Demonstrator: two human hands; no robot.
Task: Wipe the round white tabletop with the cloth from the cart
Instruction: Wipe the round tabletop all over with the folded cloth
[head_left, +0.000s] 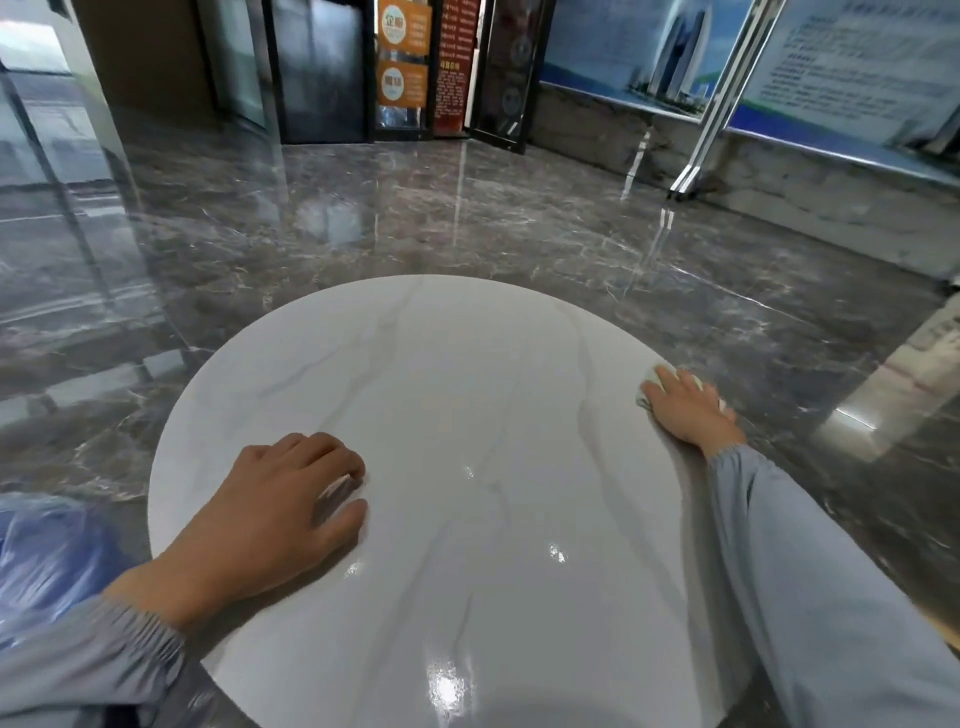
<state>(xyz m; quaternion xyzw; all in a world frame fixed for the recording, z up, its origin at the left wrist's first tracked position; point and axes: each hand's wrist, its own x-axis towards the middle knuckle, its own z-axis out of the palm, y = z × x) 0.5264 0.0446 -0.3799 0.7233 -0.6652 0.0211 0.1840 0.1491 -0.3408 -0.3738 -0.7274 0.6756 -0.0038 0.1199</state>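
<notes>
My right grip (685, 410) presses flat on the cloth (662, 373) at the right edge of the surface (467, 389) (left grip (275, 509) rests near, loosely curled, empty).

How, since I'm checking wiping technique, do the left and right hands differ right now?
The left hand rests bare on the tabletop, fingers bent; the right hand presses the cloth with fingers straight. The left hand sits near the person; the right hand reaches the tabletop's right edge. Both wear grey-blue sleeves.

white grey-veined tabletop (467, 415), pale cloth (655, 382), grey marbled floor (363, 208)
</notes>
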